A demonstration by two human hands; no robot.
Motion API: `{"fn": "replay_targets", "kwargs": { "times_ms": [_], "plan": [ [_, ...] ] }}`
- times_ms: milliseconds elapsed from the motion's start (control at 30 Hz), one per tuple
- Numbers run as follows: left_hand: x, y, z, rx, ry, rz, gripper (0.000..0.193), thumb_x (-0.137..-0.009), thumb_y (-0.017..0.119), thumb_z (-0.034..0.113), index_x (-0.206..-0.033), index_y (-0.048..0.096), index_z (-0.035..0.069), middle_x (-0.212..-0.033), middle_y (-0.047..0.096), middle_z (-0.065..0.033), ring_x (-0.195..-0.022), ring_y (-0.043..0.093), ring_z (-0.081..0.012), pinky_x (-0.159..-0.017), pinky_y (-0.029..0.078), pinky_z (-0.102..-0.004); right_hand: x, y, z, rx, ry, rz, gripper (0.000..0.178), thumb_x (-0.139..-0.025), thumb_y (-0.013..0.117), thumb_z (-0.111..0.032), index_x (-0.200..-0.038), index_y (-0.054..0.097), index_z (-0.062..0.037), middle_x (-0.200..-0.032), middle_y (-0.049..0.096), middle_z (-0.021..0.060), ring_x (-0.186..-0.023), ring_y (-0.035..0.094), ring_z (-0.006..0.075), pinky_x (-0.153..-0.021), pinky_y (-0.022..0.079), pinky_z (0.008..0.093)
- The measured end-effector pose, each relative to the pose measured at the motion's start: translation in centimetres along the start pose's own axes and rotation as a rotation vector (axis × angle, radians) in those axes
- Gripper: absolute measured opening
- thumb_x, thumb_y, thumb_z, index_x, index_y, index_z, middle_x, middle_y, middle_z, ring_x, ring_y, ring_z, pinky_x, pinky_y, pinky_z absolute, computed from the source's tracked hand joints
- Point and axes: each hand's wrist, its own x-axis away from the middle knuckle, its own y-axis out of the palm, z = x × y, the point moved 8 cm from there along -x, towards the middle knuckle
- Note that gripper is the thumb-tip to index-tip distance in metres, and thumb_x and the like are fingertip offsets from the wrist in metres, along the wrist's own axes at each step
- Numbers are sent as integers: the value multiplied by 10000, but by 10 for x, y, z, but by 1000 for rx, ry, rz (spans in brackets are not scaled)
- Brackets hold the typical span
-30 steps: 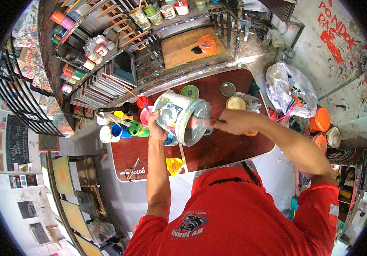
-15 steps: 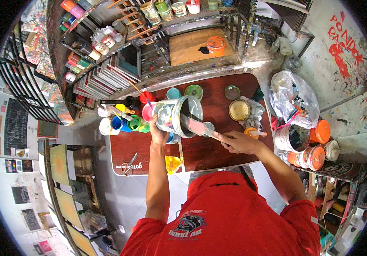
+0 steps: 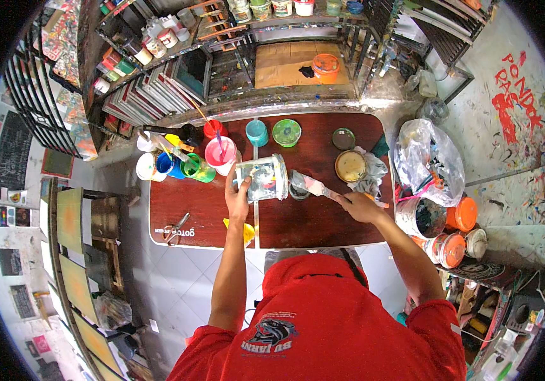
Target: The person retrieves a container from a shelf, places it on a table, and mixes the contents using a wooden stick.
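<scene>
My left hand [image 3: 237, 200] is closed around a paint-smeared whitish plastic tub [image 3: 261, 179], which lies tipped on its side above the table with its mouth toward the right. In my right hand [image 3: 360, 208] is a spatula [image 3: 315, 187], its blade smeared with pale pink and grey and pointing left, just outside the tub's mouth. A small round container [image 3: 298, 192] is partly hidden under the blade. Beyond my left hand stands a cup of pink paint [image 3: 221, 150] with a stick in it. The inside of the tub is out of sight.
The dark red table [image 3: 304, 222] bears a teal cup [image 3: 256, 132], a green-smeared lid [image 3: 286, 133], a cream-coloured tub [image 3: 350, 166], a green cup [image 3: 197, 167] and scissors [image 3: 176, 230]. Orange-lidded buckets [image 3: 461, 214] and a clear plastic bag [image 3: 430, 159] stand at the right.
The spatula has come out of the tub's mouth and moved right with my right hand. The tub has turned so its mouth faces right. The view has shifted slightly.
</scene>
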Motion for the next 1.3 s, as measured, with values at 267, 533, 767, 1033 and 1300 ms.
{"fn": "replay_targets", "kwargs": {
  "times_ms": [267,533,767,1033,1300],
  "plan": [
    [13,8,-37,13,-109,81,540,-932,603,191,-1405,472,-34,-1266,594,-124,-1136,560,-194,-1001,432,-325,-17,16,18,449,50,185,447,-993,499,-430,-891,719,-54,-847,705,206,-828,694,394,-716,535,538],
    [11,15,-31,-55,-80,79,545,-940,603,225,-1407,475,-27,-1270,588,-119,-1135,552,-195,-989,434,-321,-33,26,-18,690,-158,231,271,-958,524,-245,-933,712,-52,-763,700,148,-716,706,323,-595,555,457],
    [6,22,-65,-66,-56,58,613,-884,733,180,-1409,477,-7,-1264,573,-132,-1115,572,-213,-976,457,-341,-24,41,-30,958,-302,397,373,-899,526,-141,-1255,600,-54,-906,645,170,-724,680,305,-548,534,432],
    [7,24,-87,-250,44,64,662,-839,783,247,-1386,503,0,-1260,533,-176,-1152,554,-272,-1005,440,-384,12,57,14,759,-202,266,521,-884,537,-82,-1399,473,-43,-978,586,200,-776,656,361,-617,531,448],
    [4,22,-88,-250,7,41,667,-834,788,242,-1389,501,10,-1276,524,-168,-1152,556,-264,-998,448,-387,30,47,15,625,-144,143,460,-912,513,-74,-1368,490,-19,-1011,613,252,-837,668,408,-685,531,496]
  ]
}}
